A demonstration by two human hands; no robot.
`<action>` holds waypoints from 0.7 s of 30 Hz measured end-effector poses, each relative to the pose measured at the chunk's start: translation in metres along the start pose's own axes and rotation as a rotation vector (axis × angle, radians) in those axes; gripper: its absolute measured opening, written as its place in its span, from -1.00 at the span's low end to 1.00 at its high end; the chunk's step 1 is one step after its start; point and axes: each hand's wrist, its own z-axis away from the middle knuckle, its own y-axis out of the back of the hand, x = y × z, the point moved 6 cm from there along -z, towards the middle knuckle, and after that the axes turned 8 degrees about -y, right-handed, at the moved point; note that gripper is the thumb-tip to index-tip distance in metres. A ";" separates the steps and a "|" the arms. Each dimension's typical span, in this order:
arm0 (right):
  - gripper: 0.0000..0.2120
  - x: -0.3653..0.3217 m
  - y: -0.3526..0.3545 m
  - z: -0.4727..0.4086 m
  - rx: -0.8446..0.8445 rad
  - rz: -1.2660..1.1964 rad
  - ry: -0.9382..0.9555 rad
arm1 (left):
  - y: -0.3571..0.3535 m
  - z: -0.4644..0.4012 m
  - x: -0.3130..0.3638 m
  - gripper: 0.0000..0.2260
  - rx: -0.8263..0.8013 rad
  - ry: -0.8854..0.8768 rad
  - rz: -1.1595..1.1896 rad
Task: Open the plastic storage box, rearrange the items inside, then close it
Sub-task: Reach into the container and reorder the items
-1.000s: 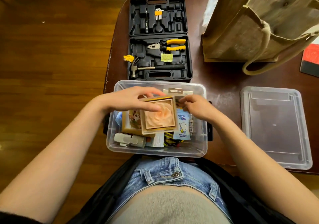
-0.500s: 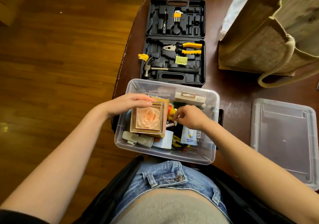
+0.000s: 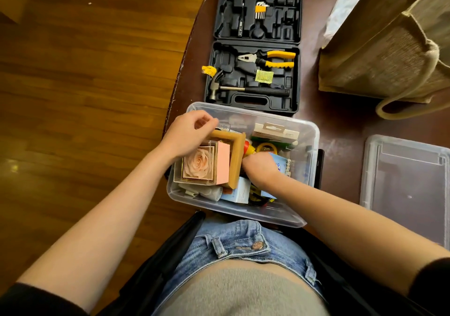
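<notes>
Gripping the wooden frame [image 3: 237, 155] by its top edge, the left hand [image 3: 188, 134] has its fingers curled over the far rail, up at about ten o'clock inside the clear storage box [image 3: 313, 145]. And the rose display case [image 3: 203, 163] rides with it, nested in the frame and tipped up on edge, the peach rose face turned toward the camera and the pink side panel showing to the right. Frame's long axis runs roughly twelve to six now, leaning a touch toward one o'clock.

Right hand [image 3: 259, 167] is plunged down into the middle of the box, knuckles up, fingers buried among the packets; whether it has hold of anything, I cannot tell. Just beyond it at twelve o'clock sits a yellow tape measure [image 3: 266, 148], and a white carded packet [image 3: 275, 133] lies along the far wall.

The box sits at the near table edge, open, with its lid [image 3: 411, 189] lying flat at three o'clock, well apart. An open black tool case [image 3: 255, 47] touches the box's far rim at twelve o'clock.

Compared with half a second ago, the frame and rose case have swung up steeper and shifted left, and the right hand has dug deeper, off the small item it was pinching.
</notes>
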 end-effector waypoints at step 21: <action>-0.73 0.089 0.010 0.041 -0.037 -0.562 -0.305 | -0.043 -0.064 0.065 -0.80 -0.376 -0.105 -0.220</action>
